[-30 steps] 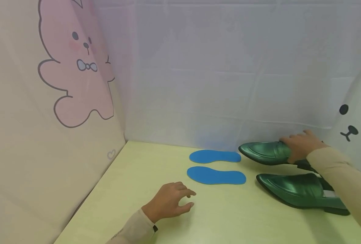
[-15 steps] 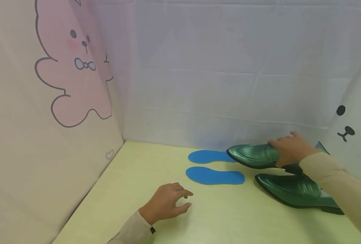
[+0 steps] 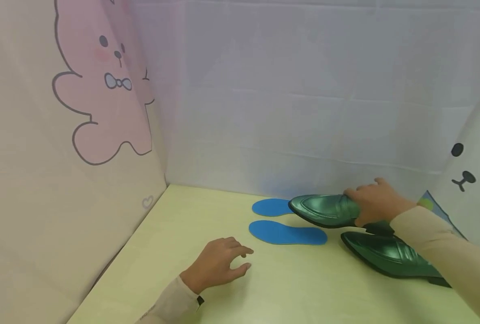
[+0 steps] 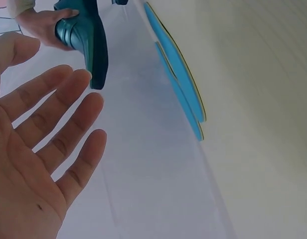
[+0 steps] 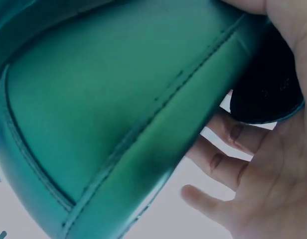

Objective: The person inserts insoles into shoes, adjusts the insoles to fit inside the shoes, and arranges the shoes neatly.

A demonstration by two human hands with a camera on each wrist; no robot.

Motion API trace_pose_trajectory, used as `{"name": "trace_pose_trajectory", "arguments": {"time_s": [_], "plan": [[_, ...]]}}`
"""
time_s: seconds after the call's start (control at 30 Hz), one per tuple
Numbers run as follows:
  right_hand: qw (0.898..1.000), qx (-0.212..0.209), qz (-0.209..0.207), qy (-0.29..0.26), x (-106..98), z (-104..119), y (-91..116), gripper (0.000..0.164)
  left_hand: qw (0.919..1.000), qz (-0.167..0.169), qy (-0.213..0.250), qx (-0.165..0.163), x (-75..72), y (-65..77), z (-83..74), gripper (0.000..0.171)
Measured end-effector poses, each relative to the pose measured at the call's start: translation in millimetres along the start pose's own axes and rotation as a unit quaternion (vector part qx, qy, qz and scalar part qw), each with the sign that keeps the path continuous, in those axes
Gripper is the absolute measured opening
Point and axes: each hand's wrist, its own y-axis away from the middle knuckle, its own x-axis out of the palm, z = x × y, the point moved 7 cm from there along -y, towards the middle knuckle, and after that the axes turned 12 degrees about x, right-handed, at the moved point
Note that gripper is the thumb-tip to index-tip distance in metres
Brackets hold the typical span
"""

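Note:
My right hand grips a shiny green pointed loafer around its middle and holds it up over the back of the table, toe to the left. Close in the right wrist view, the loafer fills much of the picture, beside the palm. Its toe overlaps the heel end of the far blue insole. A second blue insole lies in front of that one. The matching green loafer stands at the right, partly behind my sleeve. My left hand hovers with relaxed fingers, holding nothing.
The pale yellow table meets a white cloth backdrop just behind the insoles. Cloth side walls with a pink bear print at left and a white animal face at right bound the space.
The right hand has carried the loafer leftward, from beside the far insole until it overlaps that insole's heel end. The left hand has shifted only slightly; the other loafer and insoles stay put.

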Motion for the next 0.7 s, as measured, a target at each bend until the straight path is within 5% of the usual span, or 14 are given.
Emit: {"name": "trace_pose_trajectory", "arguments": {"time_s": [0.37,0.7], "plan": [[0.999,-0.013,0.043,-0.024,-6,32,4,0.084,0.9999,-0.007,0.004,-0.009,-7.0,0.7,3.9,0.025],[0.999,-0.047,-0.004,-0.015,-20,63,10,0.079,0.9995,-0.028,-0.007,-0.016,-15.9,3.3,5.4,0.025]]}}
